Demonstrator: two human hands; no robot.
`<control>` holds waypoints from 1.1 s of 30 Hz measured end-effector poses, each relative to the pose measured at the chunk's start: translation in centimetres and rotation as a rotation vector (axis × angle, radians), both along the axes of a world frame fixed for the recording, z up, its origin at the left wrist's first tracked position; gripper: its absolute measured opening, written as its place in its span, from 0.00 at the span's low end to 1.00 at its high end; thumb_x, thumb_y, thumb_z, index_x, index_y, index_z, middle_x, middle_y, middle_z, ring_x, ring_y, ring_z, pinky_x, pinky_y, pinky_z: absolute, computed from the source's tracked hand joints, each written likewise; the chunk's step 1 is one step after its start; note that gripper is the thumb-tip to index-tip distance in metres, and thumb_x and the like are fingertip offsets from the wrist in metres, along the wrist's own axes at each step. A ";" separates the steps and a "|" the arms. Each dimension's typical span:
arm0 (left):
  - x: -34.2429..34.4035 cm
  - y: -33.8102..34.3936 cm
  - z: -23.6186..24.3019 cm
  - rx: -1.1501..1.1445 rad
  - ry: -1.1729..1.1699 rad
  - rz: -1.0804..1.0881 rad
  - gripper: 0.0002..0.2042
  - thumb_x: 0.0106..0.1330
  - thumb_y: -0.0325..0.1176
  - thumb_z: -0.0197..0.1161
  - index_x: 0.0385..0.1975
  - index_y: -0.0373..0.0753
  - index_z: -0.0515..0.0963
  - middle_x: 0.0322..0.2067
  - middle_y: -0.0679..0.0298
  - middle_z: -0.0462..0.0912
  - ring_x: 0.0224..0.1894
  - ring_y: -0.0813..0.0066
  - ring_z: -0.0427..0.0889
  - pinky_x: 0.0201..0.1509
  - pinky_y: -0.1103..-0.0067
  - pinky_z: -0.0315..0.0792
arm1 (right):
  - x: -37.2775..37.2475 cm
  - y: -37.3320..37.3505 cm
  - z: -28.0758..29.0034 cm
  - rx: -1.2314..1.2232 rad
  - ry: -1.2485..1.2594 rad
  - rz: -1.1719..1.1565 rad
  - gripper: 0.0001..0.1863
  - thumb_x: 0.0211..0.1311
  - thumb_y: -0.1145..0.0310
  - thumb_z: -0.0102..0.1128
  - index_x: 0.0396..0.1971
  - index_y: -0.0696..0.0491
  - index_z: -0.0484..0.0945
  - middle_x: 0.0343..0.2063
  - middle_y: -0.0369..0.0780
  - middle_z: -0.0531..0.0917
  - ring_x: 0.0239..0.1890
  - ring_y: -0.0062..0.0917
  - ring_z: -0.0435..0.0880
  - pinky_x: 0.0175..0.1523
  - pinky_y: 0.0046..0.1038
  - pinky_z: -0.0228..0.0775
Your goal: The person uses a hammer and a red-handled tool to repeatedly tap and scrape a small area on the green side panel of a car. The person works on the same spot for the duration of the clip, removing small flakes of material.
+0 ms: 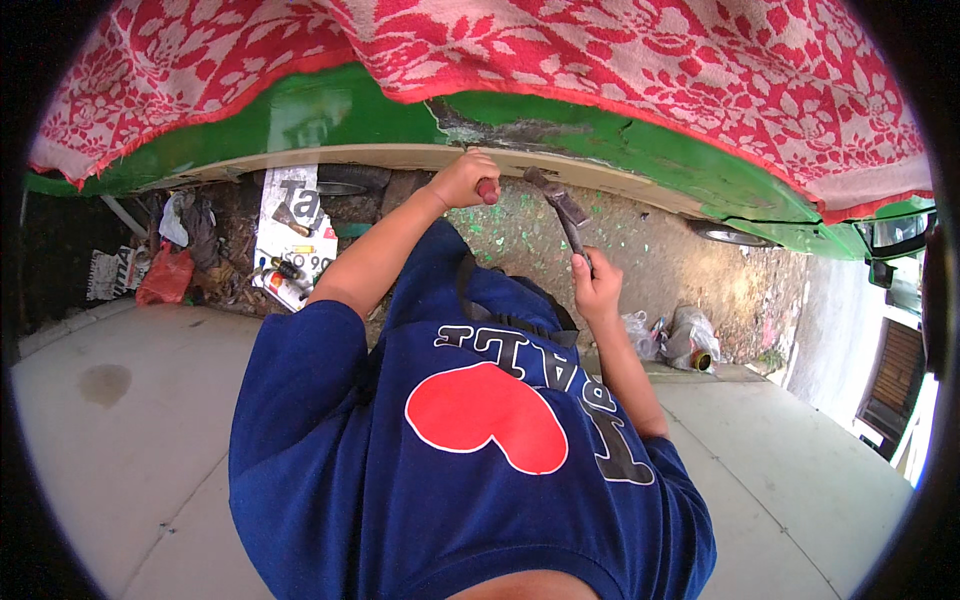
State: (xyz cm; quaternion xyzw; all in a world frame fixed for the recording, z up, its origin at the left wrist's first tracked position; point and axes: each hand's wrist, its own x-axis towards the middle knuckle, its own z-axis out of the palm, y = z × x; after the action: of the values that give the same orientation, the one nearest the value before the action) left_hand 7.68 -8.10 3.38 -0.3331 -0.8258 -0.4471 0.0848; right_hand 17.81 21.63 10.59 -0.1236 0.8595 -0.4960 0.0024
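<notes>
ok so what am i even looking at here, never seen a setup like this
There's no machine: just a person's two bare hands. The one picture comes from a fisheye camera on the person's head, looking down, so straight edges bend and the blue shirt shows below. The left hand grips a red handle; its other end can't be made out. The right hand holds a hammer. Ahead is a green vehicle with a red patterned cloth draped over it. On the ground, to the left, lie a printed sheet and a red bag.

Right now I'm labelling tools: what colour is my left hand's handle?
Dark red; the handle shows best in the head view.
</notes>
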 end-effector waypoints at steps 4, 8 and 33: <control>-0.3 0.2 -0.1 -0.002 0.022 -0.015 0.09 0.44 0.27 0.65 0.15 0.38 0.68 0.18 0.59 0.72 0.27 0.56 0.74 0.37 0.68 0.68 | 0.4 0.0 0.0 -0.016 -0.015 -0.023 0.12 0.62 0.63 0.60 0.32 0.58 0.78 0.17 0.45 0.75 0.18 0.34 0.76 0.25 0.30 0.65; -0.6 -0.1 -0.9 -0.012 0.006 -0.022 0.09 0.44 0.30 0.67 0.17 0.40 0.72 0.20 0.61 0.75 0.29 0.57 0.77 0.40 0.68 0.68 | 0.6 0.5 0.0 0.021 -0.051 -0.021 0.11 0.62 0.63 0.60 0.32 0.58 0.78 0.16 0.45 0.75 0.17 0.34 0.75 0.25 0.30 0.65; -0.9 -0.7 -2.6 -0.070 0.101 0.017 0.10 0.38 0.28 0.68 0.17 0.41 0.72 0.20 0.62 0.75 0.29 0.58 0.76 0.41 0.70 0.69 | -1.8 -2.0 -0.1 0.351 0.052 0.149 0.13 0.63 0.59 0.57 0.29 0.55 0.76 0.19 0.48 0.78 0.22 0.45 0.79 0.26 0.39 0.69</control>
State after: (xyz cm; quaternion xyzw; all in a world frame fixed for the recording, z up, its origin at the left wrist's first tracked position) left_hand 6.77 -8.84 0.78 -0.3509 -0.8384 -0.3998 0.1186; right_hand 16.04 19.66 10.53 -0.1972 0.9211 -0.3334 0.0386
